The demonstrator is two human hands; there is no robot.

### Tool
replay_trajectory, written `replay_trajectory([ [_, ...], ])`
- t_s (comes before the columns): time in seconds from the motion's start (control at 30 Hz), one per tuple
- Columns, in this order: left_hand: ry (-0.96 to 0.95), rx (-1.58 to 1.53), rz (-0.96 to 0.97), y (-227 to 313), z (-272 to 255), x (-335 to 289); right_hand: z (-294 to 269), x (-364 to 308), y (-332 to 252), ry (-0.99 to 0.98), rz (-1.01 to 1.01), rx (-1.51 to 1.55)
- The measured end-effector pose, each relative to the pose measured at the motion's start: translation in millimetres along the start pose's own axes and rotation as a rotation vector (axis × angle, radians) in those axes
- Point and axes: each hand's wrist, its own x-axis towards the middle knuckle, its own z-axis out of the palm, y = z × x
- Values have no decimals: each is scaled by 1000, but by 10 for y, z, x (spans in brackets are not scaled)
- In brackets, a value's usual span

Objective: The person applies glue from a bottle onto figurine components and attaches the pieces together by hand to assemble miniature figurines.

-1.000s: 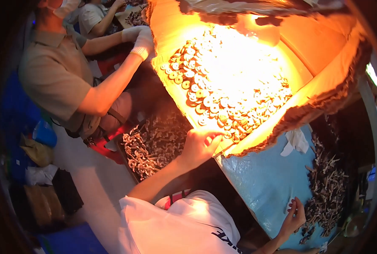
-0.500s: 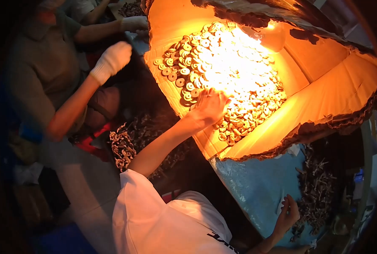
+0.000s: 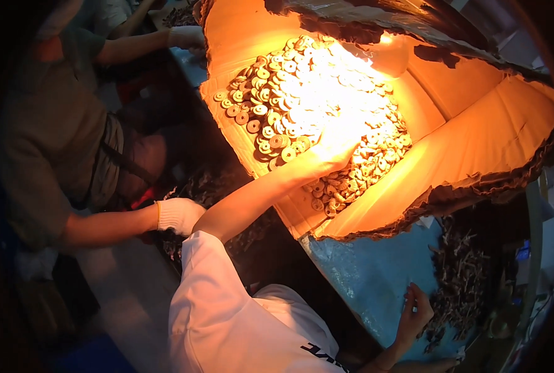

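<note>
My left hand reaches into a torn cardboard box and rests over a heap of small round discs with centre holes. Strong lamp glare washes out its fingers, so their grip does not show. Lower right, my right hand hovers over a blue tabletop, thumb and fingers brought together; whatever they pinch, if anything, is too small to make out. Beside that hand lies a pile of dark, twig-like pieces.
A bright lamp shines within the box, whose rim is ragged. At left sits a co-worker whose white-gloved hand is close to my left elbow, over another dark pile. Another gloved hand is by the box's far-left corner.
My left hand has moved right, deeper into the bright part of the heap. The co-worker's raised glove has come down beside my left elbow. My right hand has shifted slightly left.
</note>
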Motion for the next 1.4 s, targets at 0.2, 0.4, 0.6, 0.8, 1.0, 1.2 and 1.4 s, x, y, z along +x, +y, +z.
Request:
replay_trajectory([
  [0.2, 396, 829, 431, -468, -381, -593, -1, -38, -52, -21, 30, 86],
  [0.4, 385, -313, -289, 479, -993, -1110, -105, -123, 71, 127, 117, 40],
  [0.6, -15, -402, 311, 1429, -988, -1431, -49, -102, 186, 256, 123, 105],
  [0.8, -177, -572, 442, 2126, -62, -1019, -200, -435, 539, 339, 286, 46],
  [1.0, -216, -365, 509, 2406, 349, -1010, -340, -584, 864, 426, 389, -60],
  [1.2, -359, -433, 472, 2440, 312, -998, -412, -678, 1044, 437, 535, -236],
  [1.4, -392, -482, 409, 2459, 170, -980, -311, -622, 1075, 419, 495, -149],
])
